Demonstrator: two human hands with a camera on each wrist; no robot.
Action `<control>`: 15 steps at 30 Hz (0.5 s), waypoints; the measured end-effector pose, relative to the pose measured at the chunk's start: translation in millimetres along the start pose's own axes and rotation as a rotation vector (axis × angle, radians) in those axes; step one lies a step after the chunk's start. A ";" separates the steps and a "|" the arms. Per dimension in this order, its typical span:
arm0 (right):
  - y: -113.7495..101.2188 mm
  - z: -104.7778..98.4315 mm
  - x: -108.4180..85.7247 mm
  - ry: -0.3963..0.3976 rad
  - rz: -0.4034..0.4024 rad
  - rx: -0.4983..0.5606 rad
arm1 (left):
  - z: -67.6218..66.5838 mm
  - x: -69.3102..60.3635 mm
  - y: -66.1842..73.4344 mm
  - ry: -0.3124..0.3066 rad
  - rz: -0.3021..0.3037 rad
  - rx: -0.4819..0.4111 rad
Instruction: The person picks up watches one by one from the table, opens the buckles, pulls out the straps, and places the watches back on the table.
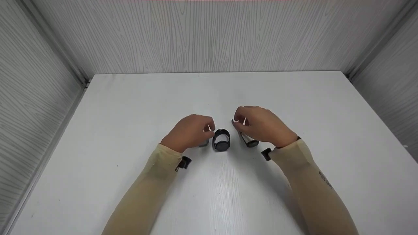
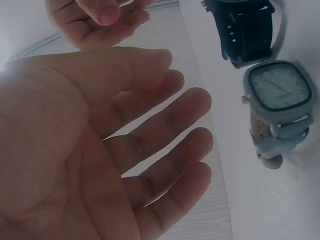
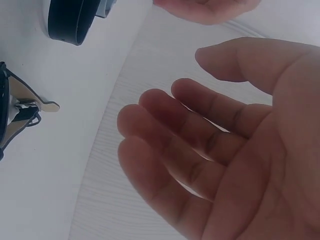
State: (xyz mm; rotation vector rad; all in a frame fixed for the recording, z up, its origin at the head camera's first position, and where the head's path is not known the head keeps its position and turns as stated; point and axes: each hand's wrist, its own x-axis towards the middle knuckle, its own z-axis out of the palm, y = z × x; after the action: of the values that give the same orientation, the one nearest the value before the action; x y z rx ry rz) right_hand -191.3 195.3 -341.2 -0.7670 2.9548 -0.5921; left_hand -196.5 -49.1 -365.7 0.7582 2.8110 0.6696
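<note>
Toward the left of the white table, a beige long sleeve leads to the person's left hand, palm turned down. Its fingers bend softly with narrow gaps between them, the thumb lying along the forefinger; they hold nothing. Partly hidden below this hand is a light-blue wristwatch with a rounded-square case, its strap in a loop on the table. Just to its right stands a black wristwatch with a round dial and looped black strap, between the two hands. Further right, a wristwatch with a dark round case and a tan-lined black strap rests partly under the right hand. That hand's fingers curve loosely, close together, the thumb apart, gripping nothing. At far right runs the other beige sleeve, marked with small dark print.
</note>
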 end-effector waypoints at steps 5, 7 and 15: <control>2.0 1.1 -0.6 -0.020 -0.002 0.008 | 16.3 7.5 0.3 -0.015 0.028 0.015; 2.1 1.1 -0.9 -0.029 0.002 0.013 | 20.8 9.5 -0.2 -0.017 0.045 0.027; 1.3 0.8 -0.7 -0.059 0.024 0.008 | 28.6 13.3 -2.0 -0.073 0.075 0.067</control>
State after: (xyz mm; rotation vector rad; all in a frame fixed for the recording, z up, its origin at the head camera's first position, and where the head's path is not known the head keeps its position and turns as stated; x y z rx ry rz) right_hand -191.2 196.4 -342.5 -0.7344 2.9024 -0.5687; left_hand -201.5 -33.1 -392.4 0.8853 2.7631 0.5491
